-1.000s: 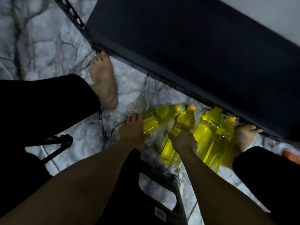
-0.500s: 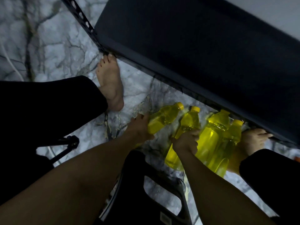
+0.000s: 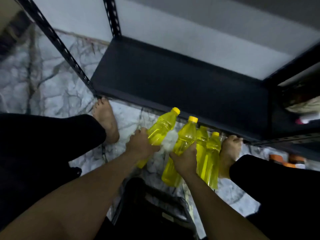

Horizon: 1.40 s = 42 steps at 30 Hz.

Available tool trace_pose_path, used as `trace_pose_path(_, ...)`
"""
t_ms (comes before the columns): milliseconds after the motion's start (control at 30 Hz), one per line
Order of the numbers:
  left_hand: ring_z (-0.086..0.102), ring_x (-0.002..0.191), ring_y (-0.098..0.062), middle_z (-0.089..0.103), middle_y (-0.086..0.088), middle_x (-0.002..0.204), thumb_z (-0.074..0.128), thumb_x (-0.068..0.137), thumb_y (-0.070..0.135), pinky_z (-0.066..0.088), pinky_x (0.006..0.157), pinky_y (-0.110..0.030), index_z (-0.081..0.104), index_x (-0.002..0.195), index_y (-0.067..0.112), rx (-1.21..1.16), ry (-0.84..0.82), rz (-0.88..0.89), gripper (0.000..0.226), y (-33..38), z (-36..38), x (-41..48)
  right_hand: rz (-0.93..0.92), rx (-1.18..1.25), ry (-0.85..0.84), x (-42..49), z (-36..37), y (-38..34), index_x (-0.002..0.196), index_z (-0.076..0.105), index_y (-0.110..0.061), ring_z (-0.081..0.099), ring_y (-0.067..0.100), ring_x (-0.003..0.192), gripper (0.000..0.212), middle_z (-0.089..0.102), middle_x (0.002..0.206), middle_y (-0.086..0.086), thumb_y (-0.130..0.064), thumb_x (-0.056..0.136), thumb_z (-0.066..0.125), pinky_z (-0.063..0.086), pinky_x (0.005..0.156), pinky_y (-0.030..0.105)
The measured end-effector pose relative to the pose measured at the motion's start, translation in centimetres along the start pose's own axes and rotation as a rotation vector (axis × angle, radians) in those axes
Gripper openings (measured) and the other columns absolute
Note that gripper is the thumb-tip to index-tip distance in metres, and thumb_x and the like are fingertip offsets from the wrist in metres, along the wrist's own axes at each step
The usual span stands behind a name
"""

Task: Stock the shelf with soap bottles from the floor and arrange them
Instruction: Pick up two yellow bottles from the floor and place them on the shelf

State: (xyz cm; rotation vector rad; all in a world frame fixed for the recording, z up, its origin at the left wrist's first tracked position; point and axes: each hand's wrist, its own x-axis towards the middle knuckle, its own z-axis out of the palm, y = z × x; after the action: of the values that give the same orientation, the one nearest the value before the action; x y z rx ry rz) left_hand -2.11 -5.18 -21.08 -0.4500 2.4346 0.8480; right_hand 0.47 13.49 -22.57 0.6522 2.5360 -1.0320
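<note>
My left hand [image 3: 140,146] grips the left bottle [image 3: 161,129], my right hand [image 3: 185,159] the right bottle [image 3: 185,138]; I should clear the shelf [image 3: 173,84] edge upright.

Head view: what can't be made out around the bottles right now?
All in the head view:
1. The left bottle: middle covered by the left hand.
2. The two floor bottles: partly behind the right hand and right bottle.
3. The orange items: blurred, cut off by the leg.

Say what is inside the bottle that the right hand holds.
Clear yellow liquid shows through the bottle. The right hand covers its middle, and the yellow cap hides the mouth.
</note>
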Motion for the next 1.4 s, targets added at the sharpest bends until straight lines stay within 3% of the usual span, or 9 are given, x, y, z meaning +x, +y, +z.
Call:
trace_pose_path(133, 0.056, 0.114, -0.037, 0.052, -0.008, 0.123, 0.063, 0.047, 0.061, 0.049, 0.092, -0.047, 0.045, 0.128, 0.022, 0.007, 0.092, 0.126, 0.092, 4.0, -3.5, -4.0, -0.195, 0.122, 0.109, -1.9, -4.3, -2.9, 0.150, 0.025, -0.002, 0.049, 0.035, 0.127, 0.105, 0.046, 0.140, 0.019, -0.029, 0.068, 0.084, 0.045, 0.098, 0.038)
trace_pose_path(233, 0.057, 0.111, -0.029, 0.055, -0.005, 0.120, 0.072, 0.052, 0.052, 0.048, 0.088, -0.038, 0.050, 0.122, 0.022, -0.148, 0.189, 0.233, 0.080, 7.1, -5.4, -7.1, -0.324, 0.196, 0.197, -3.2, -8.2, -5.3, 0.151, 0.024, -0.004, 0.047, 0.028, 0.130, 0.107, 0.047, 0.141, 0.015, -0.039, 0.066, 0.078, 0.043, 0.103, 0.037)
trace_pose_path(400, 0.055, 0.112, -0.022, 0.053, -0.002, 0.119, 0.087, 0.059, 0.042, 0.045, 0.091, -0.034, 0.049, 0.127, 0.020, -0.269, 0.341, 0.458, 0.081, 13.1, -9.8, -12.2, -0.516, 0.251, 0.320, -6.1, -16.0, -9.3, 0.154, 0.020, -0.013, 0.043, 0.023, 0.132, 0.106, 0.043, 0.144, 0.008, -0.032, 0.071, 0.083, 0.044, 0.103, 0.038)
trace_pose_path(600, 0.053, 0.112, -0.012, 0.053, 0.006, 0.124, 0.087, 0.063, 0.041, 0.045, 0.091, -0.030, 0.048, 0.128, 0.026, -0.344, 0.490, 0.724, 0.078, 20.2, -16.3, -18.4, -0.718, 0.269, 0.461, -10.2, -26.4, -14.7, 0.145, 0.030, -0.024, 0.054, 0.022, 0.121, 0.092, 0.050, 0.133, 0.000, -0.048, 0.067, 0.075, 0.050, 0.094, 0.047)
trace_pose_path(733, 0.054, 0.109, -0.007, 0.053, 0.012, 0.124, 0.087, 0.065, 0.045, 0.047, 0.086, -0.028, 0.043, 0.127, 0.034, -0.398, 0.522, 0.890, 0.077, 24.5, -20.4, -22.0, -0.919, 0.342, 0.548, -12.7, -33.1, -18.8, 0.143, 0.031, -0.024, 0.050, 0.020, 0.127, 0.085, 0.049, 0.134, 0.000, -0.038, 0.072, 0.075, 0.045, 0.104, 0.048)
trace_pose_path(900, 0.053, 0.110, -0.005, 0.053, 0.013, 0.123, 0.088, 0.066, 0.043, 0.047, 0.087, -0.025, 0.045, 0.127, 0.033, -0.422, 0.598, 1.066, 0.075, 29.8, -25.7, -24.2, -0.994, 0.435, 0.621, -13.6, -40.6, -24.1, 0.145, 0.026, -0.027, 0.048, 0.016, 0.133, 0.095, 0.049, 0.142, -0.002, -0.049, 0.070, 0.080, 0.041, 0.111, 0.046)
trace_pose_path(1033, 0.050, 0.110, -0.006, 0.051, 0.010, 0.125, 0.088, 0.067, 0.040, 0.043, 0.087, -0.023, 0.043, 0.127, 0.030, -0.450, 0.708, 1.139, 0.076, 33.9, -29.3, -23.8, -0.981, 0.380, 0.710, -13.2, -44.5, -27.9, 0.157, 0.006, -0.017, 0.022, 0.018, 0.151, 0.118, 0.024, 0.163, 0.003, -0.058, 0.071, 0.075, 0.026, 0.121, 0.047)
trace_pose_path(1267, 0.050, 0.112, -0.010, 0.051, 0.006, 0.127, 0.089, 0.065, 0.041, 0.041, 0.088, -0.024, 0.046, 0.131, 0.024, -0.476, 0.861, 1.153, 0.081, 39.3, -33.1, -18.8, -0.994, 0.398, 0.776, -9.9, -47.3, -32.1, 0.159, 0.001, -0.016, 0.014, 0.016, 0.152, 0.111, 0.015, 0.165, 0.002, -0.039, 0.082, 0.078, 0.018, 0.123, 0.035)
trace_pose_path(1400, 0.055, 0.112, -0.013, 0.055, 0.008, 0.127, 0.089, 0.063, 0.045, 0.049, 0.093, -0.035, 0.048, 0.131, 0.028, -0.521, 0.836, 1.089, 0.081, 41.0, -33.7, -14.6, -0.950, 0.375, 0.796, -6.2, -47.2, -33.5, 0.159, -0.001, -0.016, 0.013, 0.013, 0.150, 0.107, 0.014, 0.164, 0.000, -0.034, 0.086, 0.075, 0.013, 0.113, 0.022)
